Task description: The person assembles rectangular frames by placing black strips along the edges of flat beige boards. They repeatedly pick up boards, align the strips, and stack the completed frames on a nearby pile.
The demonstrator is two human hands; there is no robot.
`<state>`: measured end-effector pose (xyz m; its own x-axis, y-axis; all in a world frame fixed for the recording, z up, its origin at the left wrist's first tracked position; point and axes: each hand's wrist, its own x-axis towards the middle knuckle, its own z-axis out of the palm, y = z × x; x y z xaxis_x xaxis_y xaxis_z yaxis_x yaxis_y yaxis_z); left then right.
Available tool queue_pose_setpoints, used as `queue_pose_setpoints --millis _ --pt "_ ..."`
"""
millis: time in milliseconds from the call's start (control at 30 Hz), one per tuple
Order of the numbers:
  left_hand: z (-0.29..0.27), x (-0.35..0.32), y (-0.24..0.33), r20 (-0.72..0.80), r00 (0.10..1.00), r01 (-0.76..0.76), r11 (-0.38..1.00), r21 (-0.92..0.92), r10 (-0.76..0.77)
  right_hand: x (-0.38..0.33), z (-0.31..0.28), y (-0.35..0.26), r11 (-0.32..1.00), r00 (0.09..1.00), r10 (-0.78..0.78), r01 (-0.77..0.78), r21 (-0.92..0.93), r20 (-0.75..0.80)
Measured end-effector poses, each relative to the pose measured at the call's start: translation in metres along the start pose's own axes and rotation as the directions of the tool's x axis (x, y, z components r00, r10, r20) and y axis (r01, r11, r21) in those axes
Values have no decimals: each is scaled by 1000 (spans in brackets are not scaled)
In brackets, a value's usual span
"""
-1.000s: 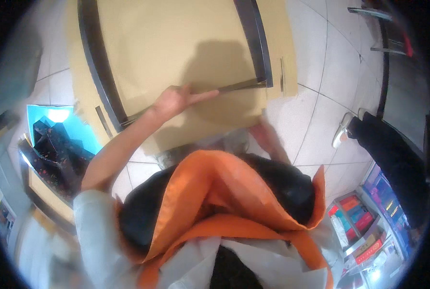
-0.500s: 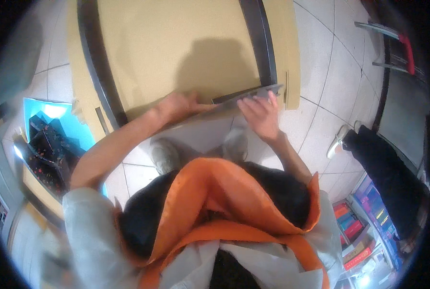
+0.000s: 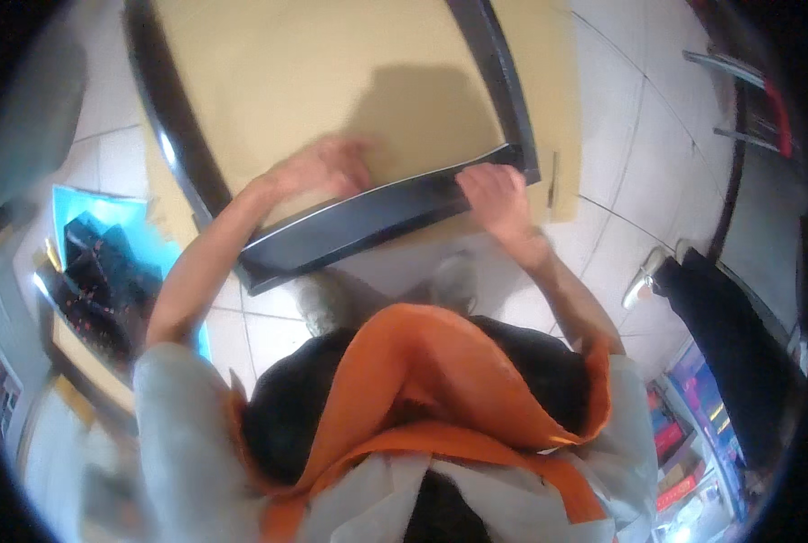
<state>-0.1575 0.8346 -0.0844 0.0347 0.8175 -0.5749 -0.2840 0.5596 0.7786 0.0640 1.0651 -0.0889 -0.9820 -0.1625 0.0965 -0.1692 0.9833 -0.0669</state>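
Note:
A dark, flat strip (image 3: 358, 222) with a pale upper edge lies slanted across the near end of a black rectangular frame. Its ends meet the near ends of the left side rail (image 3: 179, 136) and the right side rail (image 3: 505, 81). Inside and under the frame shows a tan board (image 3: 304, 72). My right hand (image 3: 499, 204) has its fingers bent over the strip near the right corner; its thumb is hidden. Just beyond the strip's pale edge is my left hand (image 3: 327, 167), its curled fingers blurred. Whether it grips the edge cannot be made out.
On the left, a bright blue sheet (image 3: 155, 231) carries dark speckled pieces (image 3: 100, 281). A person's dark-trousered leg (image 3: 730, 326) and light shoe are at the right. Near it stand boxes (image 3: 680, 484) and a metal rack with a red part (image 3: 775, 113). Pale tiles cover the floor.
The strip has turned from a tilted, edge-on position to lie broad face up across the frame's near end. My left hand has shifted slightly up; my right hand stays near the strip's right end.

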Motion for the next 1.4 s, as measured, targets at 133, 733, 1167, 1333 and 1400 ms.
queue_pose_setpoints --millis 133,733,1167,1333,1400 --pt "58 -75 1 -666 482 256 636 728 569 2 -12 0 999 990 30 -26 -29 139" --pt "97 -119 -66 -580 784 561 149 815 222 22 -47 29 979 933 -18 89 -182 359" --pt "82 -136 -71 -550 716 512 213 832 429 20 -62 33 999 918 8 -25 38 397" --pt "96 -157 -94 -705 404 506 500 703 582 -46 -51 9 818 901 431 -409 405 38" --pt "100 -151 -95 -888 27 246 858 451 459 -63 -42 -17 397 645 757 -584 708 107"
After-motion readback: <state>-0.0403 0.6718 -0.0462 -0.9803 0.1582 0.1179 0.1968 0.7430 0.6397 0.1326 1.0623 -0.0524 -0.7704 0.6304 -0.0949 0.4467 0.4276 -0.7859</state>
